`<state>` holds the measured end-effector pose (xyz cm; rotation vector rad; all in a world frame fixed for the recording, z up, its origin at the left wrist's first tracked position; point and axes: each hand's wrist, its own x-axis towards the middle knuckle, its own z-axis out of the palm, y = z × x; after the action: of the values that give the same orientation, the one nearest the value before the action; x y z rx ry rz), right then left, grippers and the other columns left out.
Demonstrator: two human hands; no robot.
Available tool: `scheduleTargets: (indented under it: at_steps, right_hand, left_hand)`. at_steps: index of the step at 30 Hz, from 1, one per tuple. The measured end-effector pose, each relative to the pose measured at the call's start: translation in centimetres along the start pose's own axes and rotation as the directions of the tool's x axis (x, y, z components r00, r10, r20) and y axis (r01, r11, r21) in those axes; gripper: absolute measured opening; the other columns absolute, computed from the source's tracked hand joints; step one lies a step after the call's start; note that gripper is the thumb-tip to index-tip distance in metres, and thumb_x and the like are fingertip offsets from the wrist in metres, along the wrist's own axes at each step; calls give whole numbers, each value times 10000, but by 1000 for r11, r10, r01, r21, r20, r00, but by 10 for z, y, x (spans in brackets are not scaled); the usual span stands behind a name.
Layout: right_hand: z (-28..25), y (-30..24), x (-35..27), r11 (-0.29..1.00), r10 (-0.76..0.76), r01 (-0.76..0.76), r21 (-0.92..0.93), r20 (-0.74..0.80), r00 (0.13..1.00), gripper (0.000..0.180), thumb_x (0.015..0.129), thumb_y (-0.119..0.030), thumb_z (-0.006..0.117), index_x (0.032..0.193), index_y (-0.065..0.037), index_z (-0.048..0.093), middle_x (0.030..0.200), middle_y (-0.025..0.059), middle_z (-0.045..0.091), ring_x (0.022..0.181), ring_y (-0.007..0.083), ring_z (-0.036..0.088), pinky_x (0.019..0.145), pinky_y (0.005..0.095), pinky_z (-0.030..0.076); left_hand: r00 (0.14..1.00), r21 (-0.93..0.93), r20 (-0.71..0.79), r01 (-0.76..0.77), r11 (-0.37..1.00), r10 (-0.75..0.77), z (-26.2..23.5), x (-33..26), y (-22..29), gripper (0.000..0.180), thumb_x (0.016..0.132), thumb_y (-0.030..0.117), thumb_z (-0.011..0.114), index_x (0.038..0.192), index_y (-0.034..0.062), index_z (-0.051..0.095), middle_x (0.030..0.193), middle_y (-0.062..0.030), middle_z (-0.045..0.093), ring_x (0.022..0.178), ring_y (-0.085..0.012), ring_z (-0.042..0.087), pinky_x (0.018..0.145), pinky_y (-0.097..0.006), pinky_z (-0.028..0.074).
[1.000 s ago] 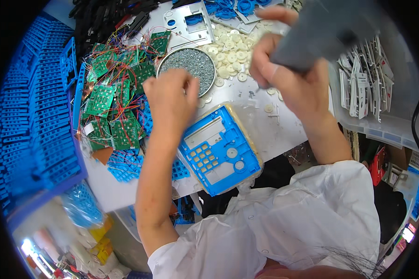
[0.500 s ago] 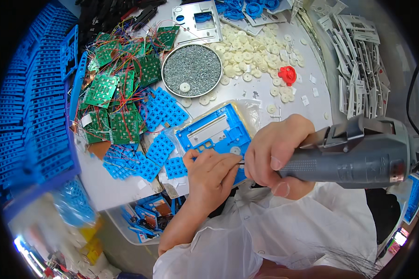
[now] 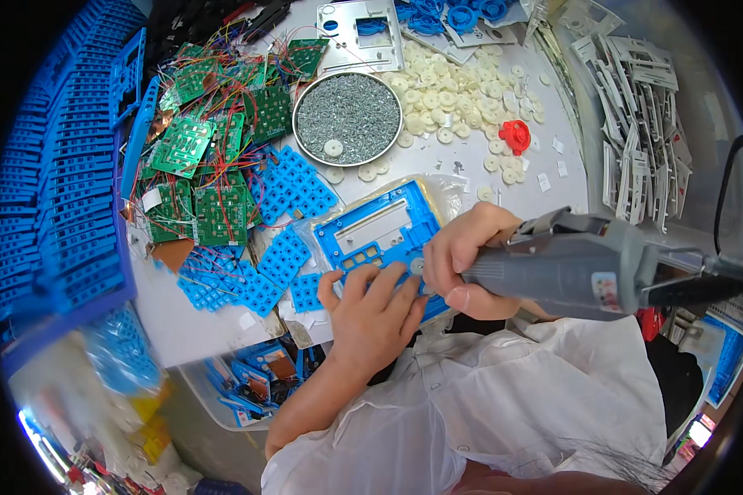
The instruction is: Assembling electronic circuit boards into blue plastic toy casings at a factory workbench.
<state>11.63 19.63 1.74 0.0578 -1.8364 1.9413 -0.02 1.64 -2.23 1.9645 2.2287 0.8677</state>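
A blue plastic housing (image 3: 423,216) with a rectangular window lies on a yellowish, plastic-wrapped pad (image 3: 439,206) at the table's near edge. Across its near side rests my left hand (image 3: 370,318), fingers spread, fingertips touching the blue plastic. My right hand (image 3: 462,256) is wrapped round the front of a grey electric screwdriver (image 3: 545,276), held nearly level over the housing's right side. Its tip is hidden by my fingers. A small white plastic disc (image 3: 417,266) sits on the housing between my hands.
Beyond the housing stands a round bowl (image 3: 401,124) of screws, with cream plastic discs (image 3: 446,91) heaped beside it. Wired green circuit boards (image 3: 183,147) and blue keypad pieces (image 3: 285,254) lie left. Stacked blue housings (image 3: 82,190) fill the far left; white panels (image 3: 636,132) stand right.
My left fingers have gone from a pinch near the screwdriver's tip to lying spread on the housing. My right hand and the screwdriver have shifted a little left, and the tool's angle has changed.
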Motion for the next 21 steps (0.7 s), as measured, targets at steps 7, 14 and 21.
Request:
scheduleTargets:
  at_steps: [7, 14, 21]
  right_hand:
    - [6, 11, -4, 998, -37, 38, -48, 14, 999, 240, 875, 9, 685, 945, -69, 469, 676, 61, 586, 563, 187, 571, 522, 336, 494]
    - [17, 31, -1, 975, -193, 199, -103, 69, 979, 195, 788, -83, 793, 815, -92, 600, 703, 41, 644, 551, 213, 627, 507, 301, 477]
    - [-12, -5, 16, 974, 0, 17, 226, -76, 997, 460, 864, -204, 848, 1092, -74, 470, 684, 30, 568, 538, 147, 507, 493, 304, 417]
  left_hand:
    - [999, 34, 47, 21, 999, -22, 8, 2, 2, 292, 802, 335, 777, 1029, 156, 742, 1161, 14, 657, 1053, -201, 601, 1067, -550, 308]
    - [997, 31, 44, 68, 997, -70, 14, -4, 3, 267, 840, 334, 719, 1034, 154, 750, 1179, 20, 658, 1066, -191, 595, 1057, -551, 320]
    - [993, -118, 70, 100, 988, -92, -6, -2, -3, 303, 804, 276, 777, 1072, 145, 728, 1237, -34, 645, 1113, -255, 587, 1015, -561, 335]
